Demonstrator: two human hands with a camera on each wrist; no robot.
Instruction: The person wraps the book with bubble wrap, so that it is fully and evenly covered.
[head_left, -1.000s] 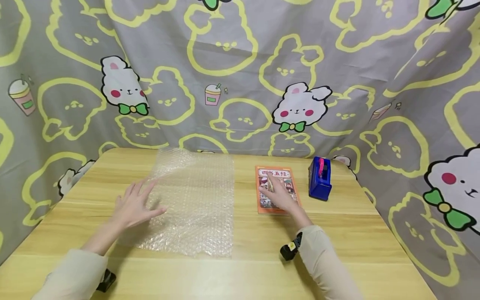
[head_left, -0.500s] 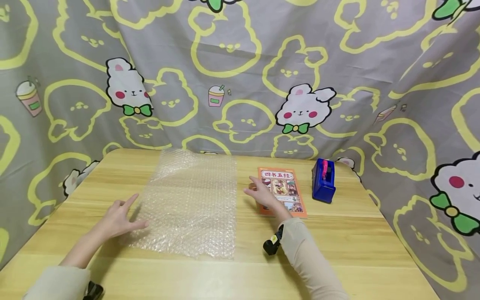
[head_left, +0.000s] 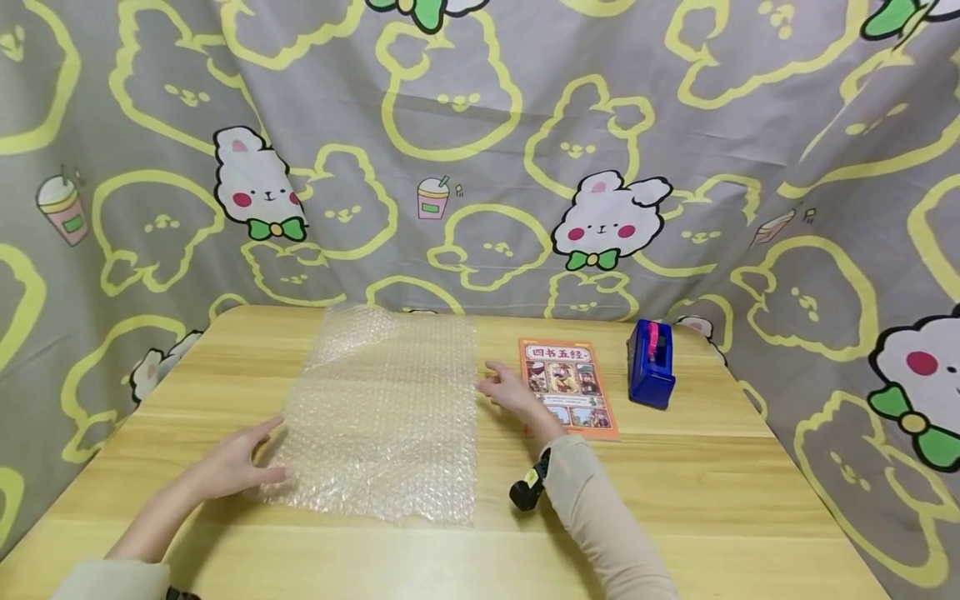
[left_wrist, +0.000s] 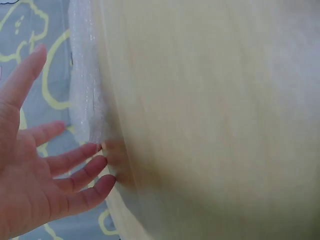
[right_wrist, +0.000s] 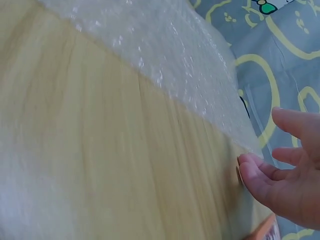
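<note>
A sheet of clear bubble wrap (head_left: 386, 417) lies spread on the wooden table. At its left edge is my left hand (head_left: 234, 463), fingers extended and thumb apart; in the left wrist view its fingertips (left_wrist: 102, 161) come right to the sheet's edge. My right hand (head_left: 516, 395) reaches low over the table by the sheet's right edge, fingers slightly bent. The right wrist view puts those fingertips (right_wrist: 245, 162) beside a corner of the wrap. Neither hand grips anything. Partly behind my right wrist lies an orange-bordered book (head_left: 570, 379) with comic-style pictures on its cover.
A blue plastic case with a pink piece on top (head_left: 650, 367) stands to the right of the book. Behind the wooden table (head_left: 360, 560) hangs a grey curtain (head_left: 495, 108) printed with yellow outlines and white rabbits. It runs along both sides too.
My right hand has moved left off the book to the bubble wrap's right edge. My left hand has drawn back from above the sheet to its left edge.
</note>
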